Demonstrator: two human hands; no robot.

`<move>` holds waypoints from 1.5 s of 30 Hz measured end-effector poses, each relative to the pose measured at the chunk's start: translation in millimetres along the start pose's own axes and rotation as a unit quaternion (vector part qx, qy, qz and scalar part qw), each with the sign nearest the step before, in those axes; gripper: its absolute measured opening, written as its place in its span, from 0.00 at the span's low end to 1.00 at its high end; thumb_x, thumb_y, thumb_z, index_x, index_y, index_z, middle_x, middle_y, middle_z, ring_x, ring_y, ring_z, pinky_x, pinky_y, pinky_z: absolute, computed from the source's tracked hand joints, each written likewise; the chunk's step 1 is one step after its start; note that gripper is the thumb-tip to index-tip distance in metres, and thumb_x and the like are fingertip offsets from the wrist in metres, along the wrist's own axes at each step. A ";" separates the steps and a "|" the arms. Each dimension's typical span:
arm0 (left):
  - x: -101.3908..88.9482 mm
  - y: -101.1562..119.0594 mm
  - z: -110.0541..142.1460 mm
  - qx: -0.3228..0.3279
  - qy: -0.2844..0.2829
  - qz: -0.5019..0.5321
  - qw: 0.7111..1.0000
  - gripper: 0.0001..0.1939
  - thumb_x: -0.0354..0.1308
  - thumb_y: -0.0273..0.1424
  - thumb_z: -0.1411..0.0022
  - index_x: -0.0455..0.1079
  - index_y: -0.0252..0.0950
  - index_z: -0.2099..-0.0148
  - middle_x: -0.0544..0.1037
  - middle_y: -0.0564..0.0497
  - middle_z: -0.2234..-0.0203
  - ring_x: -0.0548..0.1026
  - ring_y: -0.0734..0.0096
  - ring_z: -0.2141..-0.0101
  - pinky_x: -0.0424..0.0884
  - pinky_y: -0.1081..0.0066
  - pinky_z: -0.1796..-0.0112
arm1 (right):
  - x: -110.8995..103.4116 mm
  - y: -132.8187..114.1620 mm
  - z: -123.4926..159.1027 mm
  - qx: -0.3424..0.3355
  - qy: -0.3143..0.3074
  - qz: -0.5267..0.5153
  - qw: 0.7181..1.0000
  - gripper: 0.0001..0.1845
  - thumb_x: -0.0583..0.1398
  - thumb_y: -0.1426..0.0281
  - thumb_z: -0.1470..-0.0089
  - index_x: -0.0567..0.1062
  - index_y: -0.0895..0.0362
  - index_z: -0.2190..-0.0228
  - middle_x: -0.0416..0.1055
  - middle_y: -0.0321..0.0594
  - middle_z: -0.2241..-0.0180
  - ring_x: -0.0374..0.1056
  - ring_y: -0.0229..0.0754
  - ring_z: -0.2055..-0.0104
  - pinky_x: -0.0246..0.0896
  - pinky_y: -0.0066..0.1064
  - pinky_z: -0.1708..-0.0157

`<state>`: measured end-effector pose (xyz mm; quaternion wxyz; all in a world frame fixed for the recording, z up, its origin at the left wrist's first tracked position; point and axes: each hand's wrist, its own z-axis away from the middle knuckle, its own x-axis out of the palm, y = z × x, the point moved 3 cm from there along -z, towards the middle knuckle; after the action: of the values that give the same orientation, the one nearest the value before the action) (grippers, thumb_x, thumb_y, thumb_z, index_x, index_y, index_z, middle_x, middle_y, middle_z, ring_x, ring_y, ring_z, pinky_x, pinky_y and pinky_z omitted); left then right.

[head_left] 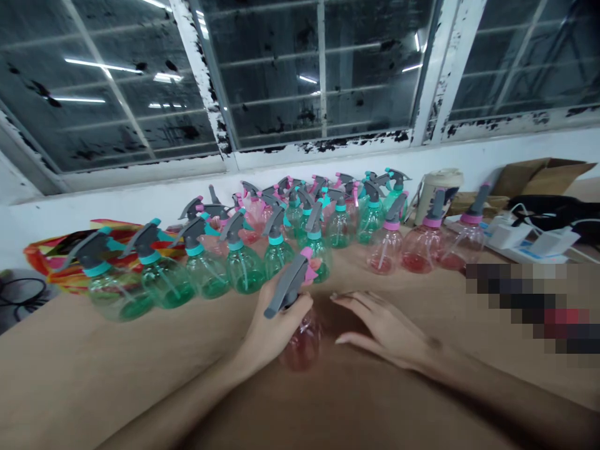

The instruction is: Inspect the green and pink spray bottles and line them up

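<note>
My left hand (276, 319) is wrapped round the neck of a pink spray bottle (302, 347) with a grey and pink trigger head. The bottle is slightly blurred, near the front middle of the table, and its collar is hidden by my fingers. Just right of it, my right hand (384, 325) is apart from the bottle, thumb and fingers spread with nothing between them. Beyond my hands stands a row of green spray bottles (246, 265) with grey and turquoise heads. Three pink spray bottles (422, 247) stand to the right of that row.
More pink and green bottles crowd the wooden table (187, 362) along the wall. At left lies a red and yellow bag (40, 259). To the right are a white tub (440, 187), a cardboard box (539, 178) and a power strip with white chargers (555, 244).
</note>
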<state>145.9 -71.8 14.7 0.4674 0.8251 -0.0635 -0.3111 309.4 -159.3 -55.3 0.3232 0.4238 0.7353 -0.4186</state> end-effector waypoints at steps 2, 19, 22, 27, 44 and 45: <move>3.7 0.0 -9.2 0.003 -0.021 0.019 1.000 0.14 0.50 0.24 0.48 0.68 0.41 0.58 0.74 0.55 0.71 0.73 0.68 0.68 0.68 0.70 0.62 | -2.0 27.8 8.0 0.035 -0.003 0.010 0.999 0.25 0.53 0.54 0.44 0.66 0.54 0.48 0.68 0.45 0.49 0.64 0.47 0.47 0.60 0.46 0.48; 11.5 -7.4 -30.0 0.033 -0.102 0.085 0.991 0.04 0.54 0.33 0.41 0.66 0.39 0.65 0.69 0.56 0.75 0.66 0.75 0.76 0.65 0.75 0.73 | 18.5 58.5 1.7 0.016 -0.032 0.012 0.999 0.25 0.55 0.57 0.44 0.67 0.56 0.48 0.67 0.44 0.46 0.58 0.47 0.41 0.53 0.46 0.43; 10.5 -4.1 -30.3 0.037 -0.093 0.069 0.993 0.03 0.53 0.31 0.41 0.67 0.40 0.65 0.71 0.55 0.74 0.67 0.74 0.75 0.67 0.74 0.70 | 17.6 59.9 3.3 0.024 -0.027 0.003 0.999 0.25 0.56 0.57 0.44 0.67 0.55 0.47 0.67 0.43 0.46 0.58 0.48 0.42 0.55 0.46 0.43; 8.5 -1.7 -29.4 0.023 -0.069 0.003 0.997 0.07 0.51 0.29 0.47 0.69 0.41 0.67 0.68 0.56 0.80 0.63 0.73 0.81 0.65 0.74 0.79 | 17.8 61.7 6.3 0.038 -0.031 -0.013 0.999 0.26 0.56 0.58 0.44 0.65 0.53 0.45 0.65 0.43 0.45 0.57 0.48 0.41 0.55 0.48 0.44; 9.9 -0.6 -27.7 -0.051 -0.072 0.004 0.996 0.05 0.51 0.31 0.50 0.66 0.41 0.69 0.67 0.57 0.84 0.64 0.72 0.83 0.65 0.73 0.81 | 17.8 60.5 12.0 0.027 -0.047 -0.002 0.999 0.27 0.55 0.58 0.43 0.62 0.51 0.44 0.60 0.41 0.42 0.53 0.47 0.39 0.51 0.49 0.42; 10.0 -1.3 -27.6 -0.047 -0.075 0.002 0.996 0.06 0.51 0.31 0.50 0.67 0.41 0.68 0.69 0.56 0.82 0.66 0.72 0.82 0.66 0.73 0.80 | 18.2 60.9 12.4 0.028 -0.047 -0.001 0.999 0.27 0.55 0.58 0.43 0.62 0.51 0.43 0.60 0.41 0.42 0.52 0.47 0.39 0.51 0.49 0.42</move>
<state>169.5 -54.9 19.4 0.5001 0.7766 -0.0854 -0.3735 357.5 -146.3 -96.7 0.3452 0.4117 0.7078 -0.4586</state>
